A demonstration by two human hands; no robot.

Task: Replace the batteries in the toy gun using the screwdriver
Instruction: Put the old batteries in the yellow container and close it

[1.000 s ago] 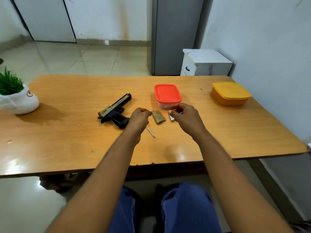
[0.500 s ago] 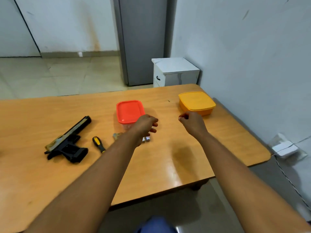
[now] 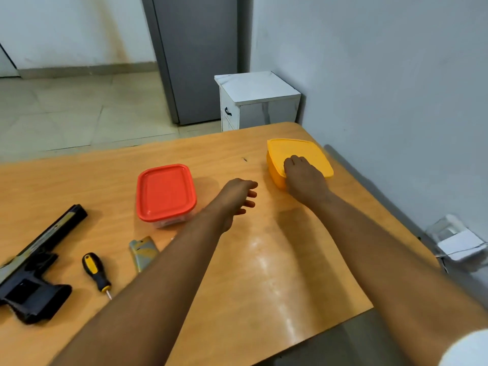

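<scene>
toy gun point(image 3: 31, 265), black, gold-streaked slide

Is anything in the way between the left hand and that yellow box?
Nothing visible. The left hand hovers open above bare table, and only a strip of tabletop separates it from the yellow box, where the right hand already rests.

A glossy orange-brown wooden table point(image 3: 264, 273) carries a yellow lidded box point(image 3: 311, 151) near its far right corner, a red-lidded box point(image 3: 165, 192) mid-table, and toward the left edge a toy gun point(image 3: 34, 270), a screwdriver point(image 3: 95, 270) and a small cover plate point(image 3: 144, 250).
</scene>
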